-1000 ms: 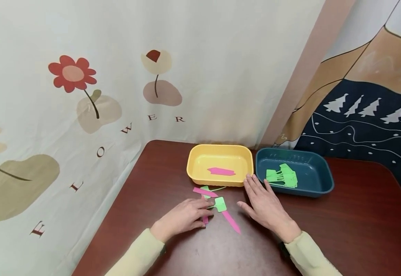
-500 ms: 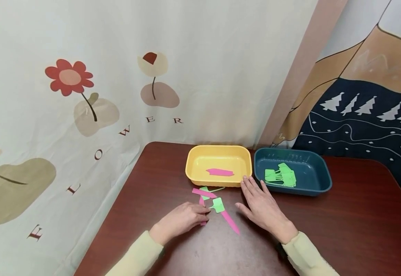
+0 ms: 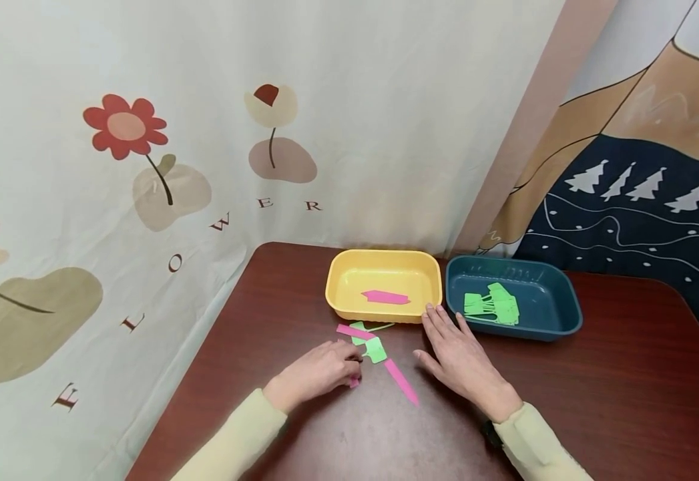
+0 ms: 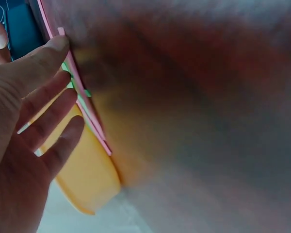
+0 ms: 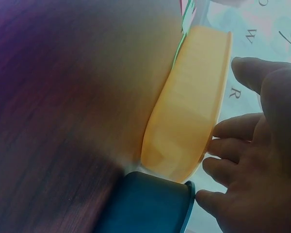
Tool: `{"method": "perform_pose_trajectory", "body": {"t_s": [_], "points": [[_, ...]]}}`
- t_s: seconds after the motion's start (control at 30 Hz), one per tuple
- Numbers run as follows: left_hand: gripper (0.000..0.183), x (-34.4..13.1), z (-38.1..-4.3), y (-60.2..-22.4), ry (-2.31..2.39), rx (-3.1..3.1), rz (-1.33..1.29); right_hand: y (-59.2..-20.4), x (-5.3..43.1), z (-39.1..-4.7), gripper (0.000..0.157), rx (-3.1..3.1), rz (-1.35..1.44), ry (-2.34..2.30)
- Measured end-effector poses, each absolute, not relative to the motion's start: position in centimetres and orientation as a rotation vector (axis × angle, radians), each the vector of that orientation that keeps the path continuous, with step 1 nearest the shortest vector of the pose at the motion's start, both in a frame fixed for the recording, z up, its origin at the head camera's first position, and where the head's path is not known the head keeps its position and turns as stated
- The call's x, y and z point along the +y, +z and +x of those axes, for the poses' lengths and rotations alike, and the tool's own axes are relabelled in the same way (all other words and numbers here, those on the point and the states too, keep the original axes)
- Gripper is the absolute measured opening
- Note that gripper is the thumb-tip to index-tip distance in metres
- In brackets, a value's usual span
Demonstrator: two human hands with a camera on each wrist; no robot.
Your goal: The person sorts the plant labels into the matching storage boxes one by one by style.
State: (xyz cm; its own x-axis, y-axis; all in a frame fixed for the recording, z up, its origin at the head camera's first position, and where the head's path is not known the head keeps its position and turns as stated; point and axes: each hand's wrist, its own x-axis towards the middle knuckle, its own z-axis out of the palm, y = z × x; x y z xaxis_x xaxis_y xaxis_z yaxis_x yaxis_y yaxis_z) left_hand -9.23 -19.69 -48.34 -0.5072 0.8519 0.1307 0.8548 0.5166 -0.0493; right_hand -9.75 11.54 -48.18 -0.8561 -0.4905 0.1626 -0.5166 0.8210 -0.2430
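In the head view my left hand [image 3: 322, 373] pinches a pink plant label [image 3: 354, 382] between thumb and fingers, most of it hidden under the hand. Just beyond, a green plant tag [image 3: 376, 349] lies by the fingertips, and a second pink label [image 3: 352, 331] crosses another green tag [image 3: 358, 326]. A third pink label [image 3: 402, 382] lies to the right, pointed end toward me. My right hand [image 3: 466, 367] has its fingers straight, the tips at the front right corner of the yellow tray [image 3: 383, 256]. The right wrist view shows those fingers [image 5: 233, 148] along the tray's rim.
Inside the yellow tray lies a pink label [image 3: 385, 297]. Right beside it stands a dark blue tray [image 3: 556, 294] with a heap of green tags [image 3: 496, 305]. Both trays sit toward the table's [image 3: 631, 374] back edge, before a printed curtain [image 3: 385, 133].
My left hand has drawn its fingers together on the pink label, which shows less now. The nearby green tag has shifted left, off the end of the right-hand label. My right hand stays by the trays.
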Motion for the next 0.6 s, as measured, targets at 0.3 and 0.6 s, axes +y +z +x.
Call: {"method": "perform_pose_trajectory", "body": {"t_s": [0.3,0.6], "points": [[0.023,-18.96,-10.09,-47.37,0.114,-2.666,-1.521,-48.27,11.54,-9.84,0.075,-2.901,0.808,0.434],[0.014,-19.78,-10.15,-47.47,0.060,-2.691,-1.527,-48.15,11.58,-9.83,0.074,-2.897,0.819,0.427]]}}
